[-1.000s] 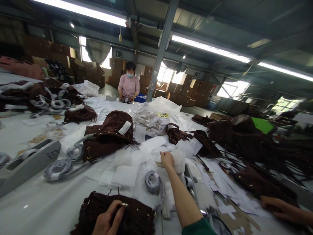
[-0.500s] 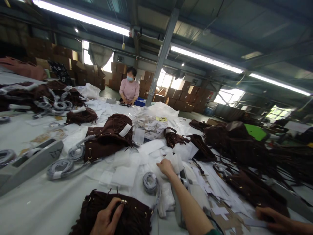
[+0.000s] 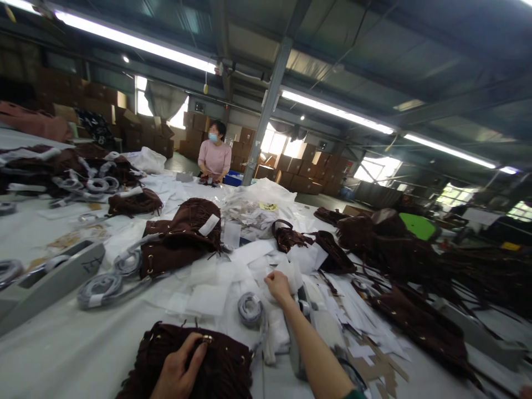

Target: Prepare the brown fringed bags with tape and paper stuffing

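Note:
My left hand (image 3: 178, 366) is closed on the upper edge of a dark brown fringed bag (image 3: 224, 360), thumb and forefinger at a gold metal fitting (image 3: 206, 338). Further forward, my right hand (image 3: 277, 285) has its fingers curled together above thin white sheets (image 3: 233, 271); whatever they pinch is too small to make out. A grey tape dispenser (image 3: 297, 354) lies partly under my right forearm. Left of that forearm sits a coiled strap in grey wrapping (image 3: 250, 308), its tail running down to the bag.
Another fringed bag (image 3: 183, 235) lies ahead with wrapped straps (image 3: 100, 289) beside it. A second grey dispenser (image 3: 54, 282) stands at left. Brown bags (image 3: 419, 316) are heaped at right, near cardboard scraps (image 3: 378, 360). A masked person (image 3: 215, 155) works across the table.
The view has swung slightly right. Another person's hand at lower right has moved almost out of view. My right hand stays over the sheets, and my left hand keeps its hold on the bag.

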`<action>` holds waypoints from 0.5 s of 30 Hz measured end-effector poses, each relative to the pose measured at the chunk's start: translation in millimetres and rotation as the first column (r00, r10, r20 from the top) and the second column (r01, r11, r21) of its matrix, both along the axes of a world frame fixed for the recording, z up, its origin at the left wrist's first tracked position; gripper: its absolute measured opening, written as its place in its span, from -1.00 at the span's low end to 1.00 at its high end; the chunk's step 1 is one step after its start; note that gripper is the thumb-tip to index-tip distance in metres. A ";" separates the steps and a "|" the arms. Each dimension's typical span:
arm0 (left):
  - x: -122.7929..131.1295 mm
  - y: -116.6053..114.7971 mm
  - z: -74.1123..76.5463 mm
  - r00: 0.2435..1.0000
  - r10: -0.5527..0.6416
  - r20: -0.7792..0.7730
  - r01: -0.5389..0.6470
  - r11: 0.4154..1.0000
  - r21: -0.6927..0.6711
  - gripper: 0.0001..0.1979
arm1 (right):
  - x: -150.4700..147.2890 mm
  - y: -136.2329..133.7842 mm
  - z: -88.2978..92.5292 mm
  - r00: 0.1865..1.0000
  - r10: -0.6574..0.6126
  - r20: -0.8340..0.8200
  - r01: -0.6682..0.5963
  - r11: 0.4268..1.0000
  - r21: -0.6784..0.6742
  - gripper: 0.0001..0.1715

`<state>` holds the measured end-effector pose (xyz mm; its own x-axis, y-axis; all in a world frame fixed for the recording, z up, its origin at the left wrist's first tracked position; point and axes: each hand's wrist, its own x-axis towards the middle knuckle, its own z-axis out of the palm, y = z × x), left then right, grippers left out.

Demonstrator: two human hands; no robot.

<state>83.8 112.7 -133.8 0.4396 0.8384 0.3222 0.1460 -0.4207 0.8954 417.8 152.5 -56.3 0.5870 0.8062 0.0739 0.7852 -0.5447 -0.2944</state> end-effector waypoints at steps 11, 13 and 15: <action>0.7 2.8 -5.9 1.000 -0.014 -0.008 0.014 1.000 0.014 -0.72 | -0.7 -6.4 -0.9 0.994 0.014 -0.107 -0.010 0.999 0.034 -0.73; 0.5 2.1 -3.9 1.000 -0.011 -0.010 0.011 1.000 0.014 -0.71 | -4.2 -7.8 -2.2 0.991 0.012 -0.133 -0.008 0.999 0.032 -0.70; 0.0 1.3 -1.4 1.000 -0.017 -0.016 0.017 1.000 0.012 -0.71 | -6.6 -8.4 -2.5 0.989 -0.006 -0.146 0.012 0.999 0.043 -0.68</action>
